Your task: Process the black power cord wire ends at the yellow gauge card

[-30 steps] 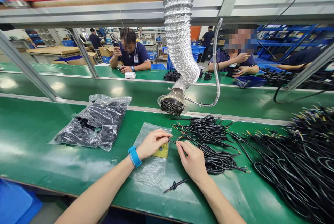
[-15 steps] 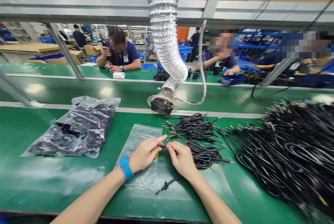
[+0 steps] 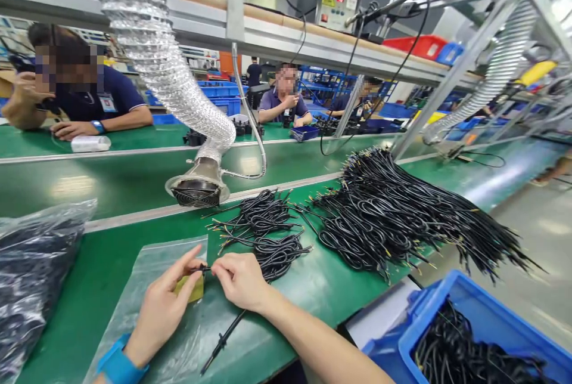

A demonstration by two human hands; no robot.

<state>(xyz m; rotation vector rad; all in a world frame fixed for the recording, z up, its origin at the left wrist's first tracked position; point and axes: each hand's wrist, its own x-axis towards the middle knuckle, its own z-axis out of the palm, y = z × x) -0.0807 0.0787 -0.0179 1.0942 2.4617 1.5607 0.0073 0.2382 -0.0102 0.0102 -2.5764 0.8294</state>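
Holds a slim black part [image 3: 205, 269] between both hands over a green bench [image 3: 322, 288].
Pinches one end in the left hand [image 3: 163, 306], the other in the right hand [image 3: 243, 282], near a yellow pad [image 3: 195, 291] and clear plastic bag [image 3: 145, 268]. Shows cable bundles [image 3: 263, 217] just beyond, a larger cable pile [image 3: 379, 211] farther right.

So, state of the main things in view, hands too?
Left hand: pinching small black part
Right hand: pinching its other end
Clear bag: flat, under left hand
Yellow pad: partly covered
Left-side bag: filled, black parts
Cable bundles: coiled
Cable pile: heaped
Blue bin: open, holding cables
Control box: red display lit
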